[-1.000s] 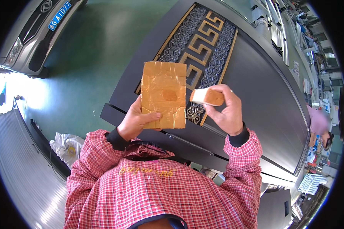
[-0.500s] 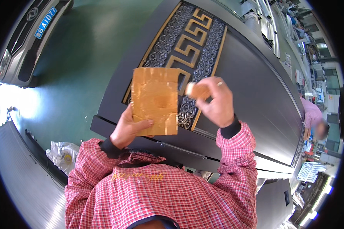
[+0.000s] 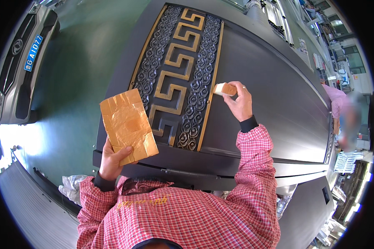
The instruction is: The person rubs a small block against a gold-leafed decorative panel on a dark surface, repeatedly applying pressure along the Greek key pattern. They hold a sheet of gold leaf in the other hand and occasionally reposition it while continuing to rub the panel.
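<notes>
Dark door panel, gold fret strip: right hand just moved out, fingers pinching sponge block against it; left hand grips gold sheet.

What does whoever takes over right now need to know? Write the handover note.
Left hand: holds the gold sheet by its lower edge, lifted clear of the door.
Right hand: pinches a small sponge block at the gold strip edging the carved panel.
Done: panel's key pattern and strips look gold.
Left: cannot tell which spots still need work; check along the right strip where the block sits.
</notes>
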A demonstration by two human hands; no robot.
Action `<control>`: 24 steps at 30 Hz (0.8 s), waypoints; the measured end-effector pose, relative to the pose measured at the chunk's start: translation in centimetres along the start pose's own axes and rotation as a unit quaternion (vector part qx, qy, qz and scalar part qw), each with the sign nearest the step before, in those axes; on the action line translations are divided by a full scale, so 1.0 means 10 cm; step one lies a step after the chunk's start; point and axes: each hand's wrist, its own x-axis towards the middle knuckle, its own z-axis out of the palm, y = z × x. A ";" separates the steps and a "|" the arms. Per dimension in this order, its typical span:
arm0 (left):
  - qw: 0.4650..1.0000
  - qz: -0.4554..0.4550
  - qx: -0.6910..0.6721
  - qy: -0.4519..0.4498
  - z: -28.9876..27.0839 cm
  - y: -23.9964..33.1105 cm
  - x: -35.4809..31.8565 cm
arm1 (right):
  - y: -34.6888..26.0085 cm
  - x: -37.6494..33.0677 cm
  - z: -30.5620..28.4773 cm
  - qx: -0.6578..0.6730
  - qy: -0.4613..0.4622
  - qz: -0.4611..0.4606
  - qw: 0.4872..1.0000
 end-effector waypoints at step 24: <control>1.000 -0.006 0.008 0.002 0.00 0.15 0.14 | 0.19 0.44 0.05 -0.063 -0.044 -0.023 0.997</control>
